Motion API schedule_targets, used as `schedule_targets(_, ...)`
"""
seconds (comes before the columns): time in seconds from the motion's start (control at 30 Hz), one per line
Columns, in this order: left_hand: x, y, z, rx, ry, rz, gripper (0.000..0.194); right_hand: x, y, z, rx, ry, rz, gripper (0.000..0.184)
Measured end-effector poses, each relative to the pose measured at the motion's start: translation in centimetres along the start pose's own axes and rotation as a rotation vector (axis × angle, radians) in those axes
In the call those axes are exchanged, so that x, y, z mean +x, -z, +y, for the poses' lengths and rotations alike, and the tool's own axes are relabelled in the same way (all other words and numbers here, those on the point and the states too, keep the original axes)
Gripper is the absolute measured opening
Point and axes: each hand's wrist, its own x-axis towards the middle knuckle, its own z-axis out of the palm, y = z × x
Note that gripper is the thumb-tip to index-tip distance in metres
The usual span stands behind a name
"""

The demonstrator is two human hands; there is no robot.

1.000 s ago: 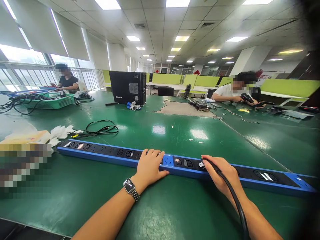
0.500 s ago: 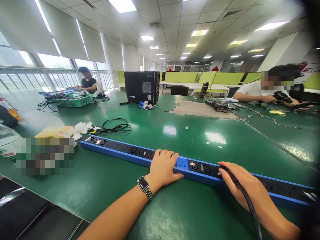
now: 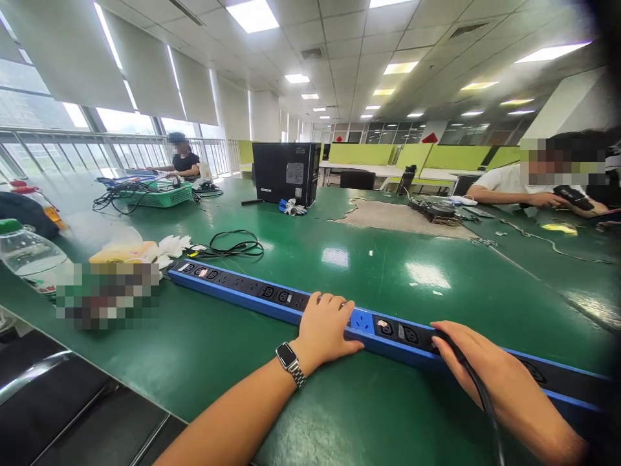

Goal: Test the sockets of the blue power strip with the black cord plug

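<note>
A long blue-and-black power strip (image 3: 394,342) with several sockets lies slantwise across the green table. My left hand (image 3: 326,331), with a watch on its wrist, is wrapped over the strip's middle, fingers on the far side and thumb along the near edge. Farther right, my right hand (image 3: 485,366) grips the plug end of a black power cord (image 3: 491,417) against the strip's top. The cord trails down past the palm toward the bottom of the view. My fingers hide the plug, so I cannot tell how deep it sits in the socket.
A coiled black cable (image 3: 235,244) lies beyond the strip's left end, near white gloves (image 3: 172,249) and a plastic bottle (image 3: 32,255). Farther back stand a black computer case (image 3: 284,173) and a green basket (image 3: 167,194). Two other people sit at the table.
The whole scene has shifted slightly right as the camera turned left. Both hands keep their places on the strip and the cord's plug.
</note>
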Motion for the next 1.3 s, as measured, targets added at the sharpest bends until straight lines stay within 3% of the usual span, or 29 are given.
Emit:
schedule_targets(0.2,0.0,-0.3,-0.1,-0.005,-0.014,0.035,0.069,0.9,-0.1,-0.9,0.108,-0.020,-0.115,0.028)
schedule_targets(0.4,0.0,-0.1,-0.3,-0.010,-0.020,0.023,0.067,-0.3,-1.1,-2.4,0.207,-0.170,0.061,0.025)
schedule_targets(0.63,-0.1,0.6,-0.8,-0.016,-0.047,-0.036,0.069,-0.7,-1.4,-2.2,0.215,-0.178,0.045,0.026)
schedule_targets(0.77,-0.8,2.1,-4.3,0.058,0.028,-0.080,0.084,-0.6,-1.8,-2.9,0.160,-0.382,0.116,0.038)
schedule_targets(0.83,-1.3,2.9,-6.4,0.101,0.125,-0.109,0.091,-0.5,-1.7,-3.2,0.146,-0.481,0.073,0.041)
schedule_targets(0.93,-2.0,3.7,-8.6,0.101,0.188,-0.145,0.085,-0.1,-1.1,-3.2,0.147,-0.561,-0.009,0.038)
schedule_targets(1.07,-2.1,3.8,-8.9,0.112,0.187,-0.137,0.077,0.7,-0.5,-2.7,0.191,-0.685,-0.019,0.034)
schedule_targets(1.3,-2.1,3.4,-8.6,0.118,0.188,-0.108,0.080,1.5,-0.6,-2.1,0.483,-0.840,-0.016,0.035)
